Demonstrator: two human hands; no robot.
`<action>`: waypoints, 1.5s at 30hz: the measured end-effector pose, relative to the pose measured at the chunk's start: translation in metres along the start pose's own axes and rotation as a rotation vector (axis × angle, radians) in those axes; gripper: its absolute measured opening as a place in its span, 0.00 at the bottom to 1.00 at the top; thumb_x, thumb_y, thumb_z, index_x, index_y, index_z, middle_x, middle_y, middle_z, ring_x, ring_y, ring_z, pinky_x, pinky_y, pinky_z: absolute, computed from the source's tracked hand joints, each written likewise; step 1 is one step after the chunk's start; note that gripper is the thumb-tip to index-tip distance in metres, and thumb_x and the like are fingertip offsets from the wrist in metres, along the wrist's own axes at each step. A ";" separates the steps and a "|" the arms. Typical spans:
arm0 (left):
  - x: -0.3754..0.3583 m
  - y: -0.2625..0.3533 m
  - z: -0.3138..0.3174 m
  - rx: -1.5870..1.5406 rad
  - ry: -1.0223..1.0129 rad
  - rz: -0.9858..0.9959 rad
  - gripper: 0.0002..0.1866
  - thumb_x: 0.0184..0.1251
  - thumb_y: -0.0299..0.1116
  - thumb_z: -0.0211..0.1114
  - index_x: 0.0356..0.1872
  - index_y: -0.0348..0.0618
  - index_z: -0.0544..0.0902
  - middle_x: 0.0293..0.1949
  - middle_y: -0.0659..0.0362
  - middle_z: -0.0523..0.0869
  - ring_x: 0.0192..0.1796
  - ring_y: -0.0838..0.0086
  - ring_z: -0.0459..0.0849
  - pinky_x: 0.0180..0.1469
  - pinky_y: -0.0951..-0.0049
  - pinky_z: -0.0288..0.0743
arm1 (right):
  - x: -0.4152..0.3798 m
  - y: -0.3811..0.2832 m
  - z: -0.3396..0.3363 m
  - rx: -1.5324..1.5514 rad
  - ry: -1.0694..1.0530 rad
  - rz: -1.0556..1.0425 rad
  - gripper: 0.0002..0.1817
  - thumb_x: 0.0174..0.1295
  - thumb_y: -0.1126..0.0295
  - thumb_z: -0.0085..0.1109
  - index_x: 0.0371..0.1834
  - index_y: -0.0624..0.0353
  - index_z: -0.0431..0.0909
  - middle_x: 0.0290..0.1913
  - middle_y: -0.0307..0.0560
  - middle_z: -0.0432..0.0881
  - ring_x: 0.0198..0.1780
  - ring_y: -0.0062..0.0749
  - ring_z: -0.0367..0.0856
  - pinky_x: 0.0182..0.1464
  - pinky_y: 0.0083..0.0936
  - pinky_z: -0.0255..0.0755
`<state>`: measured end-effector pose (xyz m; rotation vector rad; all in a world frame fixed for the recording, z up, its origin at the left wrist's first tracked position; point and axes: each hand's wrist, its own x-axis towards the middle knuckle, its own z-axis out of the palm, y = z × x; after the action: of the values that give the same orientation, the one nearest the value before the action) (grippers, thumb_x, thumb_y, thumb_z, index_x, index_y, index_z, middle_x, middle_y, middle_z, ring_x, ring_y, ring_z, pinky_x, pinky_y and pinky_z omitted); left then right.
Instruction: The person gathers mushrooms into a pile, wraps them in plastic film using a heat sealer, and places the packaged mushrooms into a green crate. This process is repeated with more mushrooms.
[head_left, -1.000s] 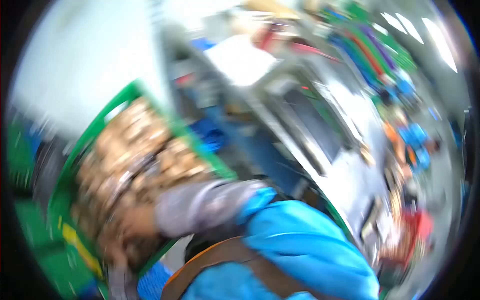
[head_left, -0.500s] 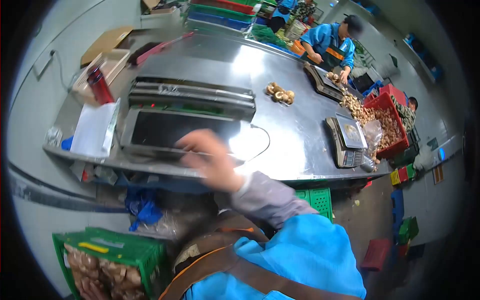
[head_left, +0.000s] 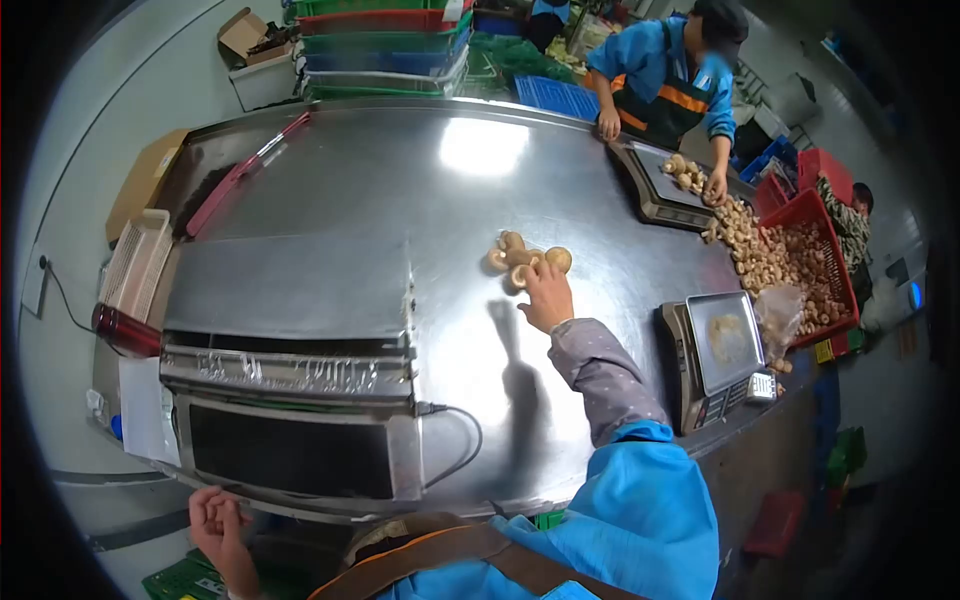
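Note:
Several brown-capped mushrooms (head_left: 497,260) lie in a loose group on the steel table. My right hand (head_left: 549,297) reaches over their near side, fingertips touching them and the thumb held apart; nothing is lifted. Low at the left, past the table's front edge, my left hand (head_left: 222,535) is raised with its fingers curled in and nothing visible in them. Nearest to it on the table is a tray-sealing or wrapping machine (head_left: 290,450) with a dark flat plate and a cable on its right side.
A scale (head_left: 722,340) stands at the right, beside a mushroom heap (head_left: 742,240) and a red crate (head_left: 848,300). Across the table a co-worker (head_left: 665,75) handles mushrooms at another scale (head_left: 660,190). A red bottle (head_left: 125,330), white basket (head_left: 140,265) and pink-handled brush (head_left: 240,180) sit left.
My right hand has moved from above the machine, forward and right, to the mushroom group. My left hand has come into view at the lower left. The camera view has shifted.

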<state>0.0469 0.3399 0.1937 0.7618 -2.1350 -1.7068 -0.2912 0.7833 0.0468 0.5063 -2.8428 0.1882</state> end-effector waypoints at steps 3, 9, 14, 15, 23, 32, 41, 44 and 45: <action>0.041 0.038 0.084 0.034 -0.185 0.022 0.09 0.63 0.21 0.57 0.44 0.35 0.73 0.31 0.58 0.79 0.27 0.82 0.75 0.32 0.84 0.70 | 0.014 0.019 0.044 -0.075 0.088 -0.039 0.22 0.42 0.71 0.65 0.43 0.54 0.70 0.44 0.50 0.71 0.47 0.43 0.69 0.44 0.35 0.63; 0.126 0.095 0.248 0.448 -0.842 0.585 0.13 0.55 0.22 0.63 0.43 0.35 0.77 0.31 0.55 0.81 0.32 0.73 0.80 0.38 0.76 0.74 | 0.014 0.039 0.043 0.151 0.199 -0.174 0.11 0.44 0.71 0.62 0.33 0.55 0.74 0.39 0.46 0.73 0.45 0.41 0.70 0.42 0.34 0.63; 0.184 0.060 0.400 0.566 -0.965 0.624 0.33 0.47 0.34 0.72 0.57 0.43 0.70 0.54 0.50 0.75 0.56 0.58 0.73 0.57 0.63 0.68 | 0.021 0.050 0.032 0.461 0.159 0.057 0.10 0.42 0.68 0.69 0.25 0.56 0.78 0.43 0.47 0.74 0.47 0.45 0.69 0.52 0.37 0.64; 0.193 0.047 0.425 0.644 -0.963 0.664 0.40 0.44 0.36 0.74 0.62 0.44 0.65 0.59 0.48 0.71 0.62 0.54 0.68 0.61 0.60 0.65 | 0.026 0.054 0.034 0.463 0.159 0.067 0.10 0.42 0.68 0.69 0.25 0.56 0.78 0.43 0.47 0.74 0.47 0.45 0.69 0.52 0.37 0.64; 0.208 0.002 0.543 0.972 -0.955 0.524 0.65 0.24 0.46 0.83 0.70 0.55 0.52 0.67 0.41 0.56 0.68 0.44 0.56 0.66 0.51 0.57 | 0.042 0.085 0.034 0.204 0.047 0.244 0.51 0.32 0.58 0.78 0.64 0.52 0.60 0.63 0.61 0.60 0.65 0.59 0.57 0.65 0.46 0.55; 0.201 -0.031 0.576 0.856 -1.013 0.280 0.62 0.21 0.45 0.83 0.66 0.58 0.56 0.57 0.39 0.61 0.61 0.41 0.63 0.61 0.51 0.65 | 0.010 0.096 0.073 0.819 0.076 0.534 0.59 0.36 0.59 0.78 0.70 0.64 0.47 0.61 0.64 0.59 0.61 0.55 0.62 0.63 0.38 0.62; 0.140 -0.008 0.531 0.863 -1.082 0.226 0.56 0.28 0.47 0.80 0.63 0.43 0.57 0.53 0.38 0.65 0.53 0.42 0.74 0.54 0.53 0.73 | -0.058 0.066 0.072 0.710 0.161 0.868 0.52 0.47 0.61 0.73 0.68 0.67 0.47 0.57 0.62 0.64 0.56 0.43 0.69 0.58 0.34 0.67; 0.140 0.041 0.467 0.779 -0.970 0.270 0.56 0.28 0.47 0.81 0.63 0.49 0.56 0.55 0.38 0.62 0.54 0.41 0.73 0.53 0.54 0.73 | -0.030 0.040 0.021 0.798 0.298 0.627 0.45 0.49 0.63 0.72 0.64 0.69 0.53 0.57 0.61 0.62 0.57 0.45 0.67 0.59 0.35 0.64; 0.146 0.058 0.439 0.750 -0.910 0.293 0.57 0.27 0.47 0.81 0.63 0.52 0.55 0.54 0.38 0.63 0.54 0.41 0.73 0.52 0.54 0.74 | -0.009 0.010 -0.016 0.750 0.301 0.550 0.42 0.50 0.66 0.70 0.63 0.69 0.54 0.57 0.59 0.62 0.57 0.42 0.67 0.59 0.32 0.64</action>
<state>-0.3221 0.6176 0.1283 -0.3092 -3.3466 -1.1581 -0.2833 0.7983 0.0593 -0.1957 -2.4587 1.3232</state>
